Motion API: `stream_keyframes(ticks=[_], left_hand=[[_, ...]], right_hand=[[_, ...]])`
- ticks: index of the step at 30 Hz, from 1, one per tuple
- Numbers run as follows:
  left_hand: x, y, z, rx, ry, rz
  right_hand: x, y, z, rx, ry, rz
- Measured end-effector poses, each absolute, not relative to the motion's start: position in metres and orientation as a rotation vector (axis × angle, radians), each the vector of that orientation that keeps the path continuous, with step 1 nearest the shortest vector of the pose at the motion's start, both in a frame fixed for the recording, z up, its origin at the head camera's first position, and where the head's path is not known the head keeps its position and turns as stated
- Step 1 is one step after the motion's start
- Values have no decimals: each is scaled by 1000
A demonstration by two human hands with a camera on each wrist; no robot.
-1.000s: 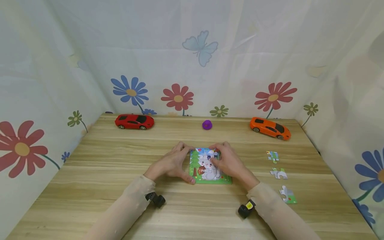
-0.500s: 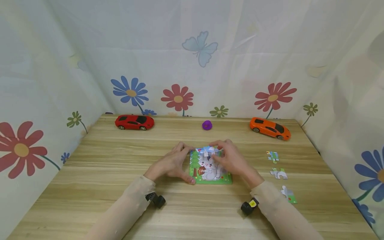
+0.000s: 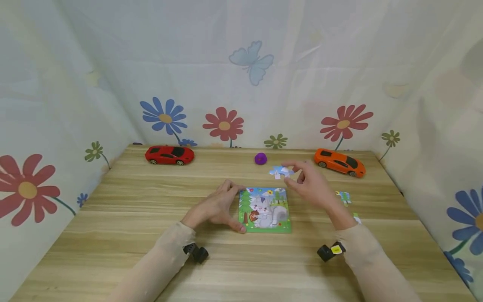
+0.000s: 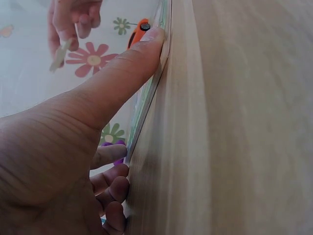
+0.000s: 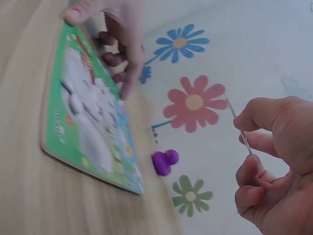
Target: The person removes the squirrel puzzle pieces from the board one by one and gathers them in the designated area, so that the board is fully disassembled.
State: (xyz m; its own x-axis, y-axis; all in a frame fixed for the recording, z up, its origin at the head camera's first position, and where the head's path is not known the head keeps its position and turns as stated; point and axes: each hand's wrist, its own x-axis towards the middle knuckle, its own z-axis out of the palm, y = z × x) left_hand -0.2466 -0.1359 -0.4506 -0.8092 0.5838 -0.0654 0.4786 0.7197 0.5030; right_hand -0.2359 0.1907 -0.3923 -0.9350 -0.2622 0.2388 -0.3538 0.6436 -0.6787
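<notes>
A square jigsaw puzzle board with a grey squirrel picture and green border lies mid-table. My left hand holds its left side, thumb at the near corner and index fingertip at the far corner; the left wrist view shows the thumb along the board's edge. Up beyond the board's far right corner, my right hand pinches a blue-and-white jigsaw piece between thumb and fingers. Seen from the right wrist, that jigsaw piece is nearly edge-on, raised well above the table.
Loose jigsaw pieces lie to the right, partly hidden by my right arm. Along the back stand a red toy car, a small purple toy duck and an orange toy car. A flowered curtain surrounds the table.
My right hand has lifted the blue-and-white jigsaw piece off the board and carried it up and to the right. The left hand has stayed at the board's left side.
</notes>
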Motion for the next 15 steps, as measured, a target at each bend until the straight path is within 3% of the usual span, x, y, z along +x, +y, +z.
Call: stream_keyframes(ticks=[15], left_hand=[[-243,-136,-449,833,2701,697]], right_hand=[[-224,269,-374,350,-2728,1077]])
